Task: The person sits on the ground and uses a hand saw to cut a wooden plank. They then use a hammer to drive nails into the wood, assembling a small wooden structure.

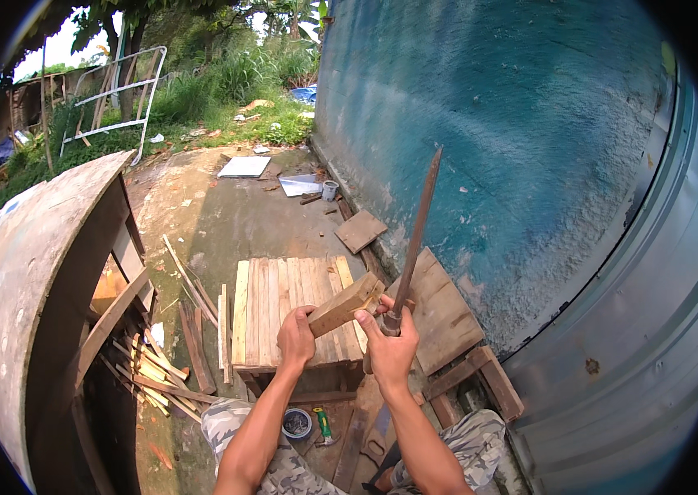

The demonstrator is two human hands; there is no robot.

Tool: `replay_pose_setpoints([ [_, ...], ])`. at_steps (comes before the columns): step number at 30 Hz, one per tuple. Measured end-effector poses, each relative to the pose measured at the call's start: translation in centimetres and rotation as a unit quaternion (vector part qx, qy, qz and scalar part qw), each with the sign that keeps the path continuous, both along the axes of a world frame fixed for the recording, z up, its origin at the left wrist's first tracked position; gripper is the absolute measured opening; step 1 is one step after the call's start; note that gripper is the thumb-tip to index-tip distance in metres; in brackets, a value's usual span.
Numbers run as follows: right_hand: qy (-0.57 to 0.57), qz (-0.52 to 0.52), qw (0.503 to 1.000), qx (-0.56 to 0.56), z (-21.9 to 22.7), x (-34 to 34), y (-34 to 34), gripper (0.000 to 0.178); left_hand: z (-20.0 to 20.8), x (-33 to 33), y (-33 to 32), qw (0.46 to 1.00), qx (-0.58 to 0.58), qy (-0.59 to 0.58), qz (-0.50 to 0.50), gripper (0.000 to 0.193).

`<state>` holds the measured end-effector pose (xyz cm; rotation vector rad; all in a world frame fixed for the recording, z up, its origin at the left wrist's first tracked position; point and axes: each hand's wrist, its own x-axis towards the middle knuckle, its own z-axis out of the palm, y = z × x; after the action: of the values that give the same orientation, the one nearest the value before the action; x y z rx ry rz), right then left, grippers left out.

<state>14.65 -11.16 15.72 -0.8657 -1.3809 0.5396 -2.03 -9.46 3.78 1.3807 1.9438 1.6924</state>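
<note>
My left hand [296, 338] is closed around the near left end of a short, thick wooden block [345, 305]. The block is tilted, its right end higher and farther off, just above a slatted wooden stool or small table [270, 305]. My right hand [391, 351] grips a long, narrow, rusty blade-like tool [421, 227] that points upward and tapers to a tip. The thumb and fingers of that hand also touch the right end of the block. The tool's exact kind is unclear, as its handle is mostly hidden in my palm.
Between my knees lie a hammer [326, 427] with a green handle and a container of nails [297, 423]. Wood strips [151, 375] are piled at the left beside a large leaning panel [27, 272]. Boards [440, 318] rest against the blue wall [481, 124] at the right.
</note>
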Motion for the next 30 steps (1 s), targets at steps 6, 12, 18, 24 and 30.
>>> replay_pose_setpoints([
  [6,0.149,0.072,0.964,-0.207,0.5,1.0,-1.3,0.043,2.5,-0.7,-2.8,0.985,0.044,0.168,-0.023,0.089],
  [12,0.147,0.056,0.971,-0.182,-0.1,1.0,-1.7,0.032,5.5,-1.1,-4.9,0.974,-0.206,0.090,0.017,0.086],
  [18,0.189,0.080,0.949,-0.239,-2.2,1.9,-3.0,0.035,5.3,-3.6,-5.3,0.974,-0.218,-0.063,-0.010,0.093],
  [24,0.170,0.090,0.942,-0.275,-2.9,3.1,-4.1,0.030,3.7,-3.0,-6.4,0.983,-0.066,-0.121,-0.120,0.092],
  [30,0.173,0.135,0.951,-0.220,-0.4,2.4,-4.7,0.027,3.9,-3.1,-7.4,0.980,-0.056,-0.033,-0.188,0.086],
])
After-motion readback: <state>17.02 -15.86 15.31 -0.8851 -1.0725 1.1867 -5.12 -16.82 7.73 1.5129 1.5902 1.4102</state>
